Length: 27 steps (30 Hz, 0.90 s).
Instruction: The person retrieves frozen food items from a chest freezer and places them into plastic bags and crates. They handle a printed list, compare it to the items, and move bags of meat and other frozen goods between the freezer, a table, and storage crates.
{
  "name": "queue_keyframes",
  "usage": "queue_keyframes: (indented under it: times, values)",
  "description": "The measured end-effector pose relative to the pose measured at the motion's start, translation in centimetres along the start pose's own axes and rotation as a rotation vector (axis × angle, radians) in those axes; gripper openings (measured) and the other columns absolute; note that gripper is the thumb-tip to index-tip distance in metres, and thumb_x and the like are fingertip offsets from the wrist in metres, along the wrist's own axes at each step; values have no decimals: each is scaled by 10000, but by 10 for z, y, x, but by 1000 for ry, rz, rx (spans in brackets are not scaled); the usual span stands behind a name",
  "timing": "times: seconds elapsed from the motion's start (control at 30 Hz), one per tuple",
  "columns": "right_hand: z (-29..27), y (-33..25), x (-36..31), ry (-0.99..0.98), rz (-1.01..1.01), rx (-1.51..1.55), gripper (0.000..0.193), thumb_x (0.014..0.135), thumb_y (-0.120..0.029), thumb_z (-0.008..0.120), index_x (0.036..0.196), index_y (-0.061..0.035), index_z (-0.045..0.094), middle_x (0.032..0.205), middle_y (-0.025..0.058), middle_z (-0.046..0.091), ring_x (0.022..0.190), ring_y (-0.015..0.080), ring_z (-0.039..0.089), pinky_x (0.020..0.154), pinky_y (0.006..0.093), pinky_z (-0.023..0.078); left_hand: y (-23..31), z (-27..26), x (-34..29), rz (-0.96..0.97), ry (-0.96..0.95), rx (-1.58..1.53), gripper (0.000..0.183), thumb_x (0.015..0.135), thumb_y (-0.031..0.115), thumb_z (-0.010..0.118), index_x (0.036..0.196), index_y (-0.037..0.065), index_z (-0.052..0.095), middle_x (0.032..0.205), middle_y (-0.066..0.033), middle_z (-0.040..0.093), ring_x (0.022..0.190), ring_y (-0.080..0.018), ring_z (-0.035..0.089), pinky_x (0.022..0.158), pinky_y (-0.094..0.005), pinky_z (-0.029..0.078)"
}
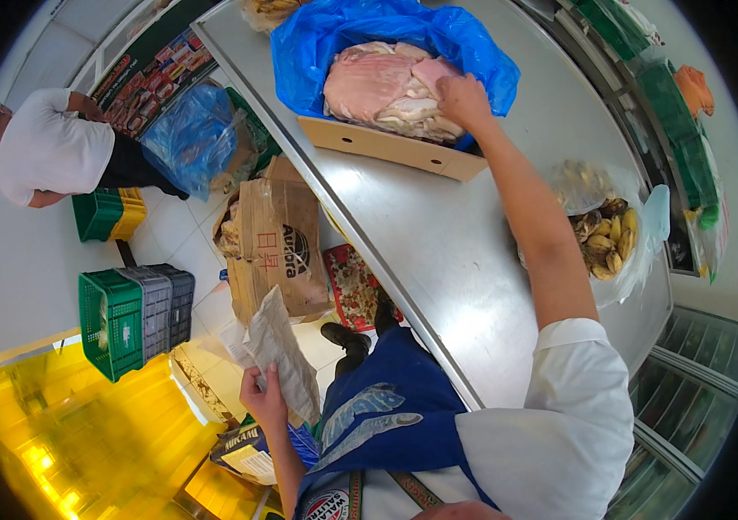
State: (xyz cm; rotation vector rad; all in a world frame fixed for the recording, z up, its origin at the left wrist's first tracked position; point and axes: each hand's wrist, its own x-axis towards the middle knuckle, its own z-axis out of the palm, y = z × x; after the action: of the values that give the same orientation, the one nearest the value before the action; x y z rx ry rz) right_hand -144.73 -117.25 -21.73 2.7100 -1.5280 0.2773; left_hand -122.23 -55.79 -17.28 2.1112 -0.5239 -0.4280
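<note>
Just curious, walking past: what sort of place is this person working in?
Probably a shop's meat or food-preparation area. The right hand reaches into raw meat in a blue-lined box on a steel counter; the left hand holds a clear bag; crates stand on the floor.

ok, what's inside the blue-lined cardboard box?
Pale pink raw meat pieces piled on the blue plastic liner in the cardboard box. The right hand rests on the pile. Anything beneath the top layer is hidden.

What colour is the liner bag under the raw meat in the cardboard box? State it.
Blue: the liner bag shows best in the head view, the only one.
</note>
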Motion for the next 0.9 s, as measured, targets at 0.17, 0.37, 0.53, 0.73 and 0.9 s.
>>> queue_keyframes:
  times: [0.17, 0.37, 0.53, 0.73, 0.9]
  values:
    - [-4, 3, 3, -57, -92, -89, 212, 864, -155, 624, 1020, -84, 748, 1012, 186, 739, 1069, 378, 657, 903, 554, 494, -4, 3, -9, -65, -6, 9, 159, 942, 90, 767, 897, 10, 637, 805, -7, 628, 770, -88, 525, 701, -249, 438]
    - [-1, 8, 17, -170, -68, -96, 205, 894, -149, 594, 1006, -40, 728, 1072, 217, 736, 1101, 412, 668, 916, 667, 485, 11, 15, -4, -49, -28, 62, 154, 941, 91, 770, 907, 6, 646, 820, -10, 650, 784, -85, 543, 715, -251, 450]
    - [12, 25, 35, -235, -120, -24, 209, 898, -128, 583, 996, 2, 714, 1078, 251, 728, 1089, 443, 684, 923, 690, 495, 11, 20, 1, -85, -8, -50, 152, 946, 97, 772, 913, 4, 656, 866, -36, 699, 828, -97, 590, 764, -257, 479]
    - [7, 32, 33, -260, -221, -35, 216, 862, -111, 621, 1012, 11, 717, 1055, 251, 727, 1023, 451, 697, 886, 615, 547, 10, 22, 8, -66, -45, -8, 141, 943, 77, 769, 916, 3, 653, 867, -37, 694, 825, -99, 587, 771, -257, 477]
    - [6, 43, 48, -301, -295, 4, 220, 831, -97, 654, 1024, -17, 722, 1060, 236, 733, 1008, 427, 706, 866, 513, 575, 15, 24, 19, -43, -41, 1, 146, 938, 78, 772, 913, 3, 649, 862, -35, 688, 815, -99, 580, 757, -261, 474]
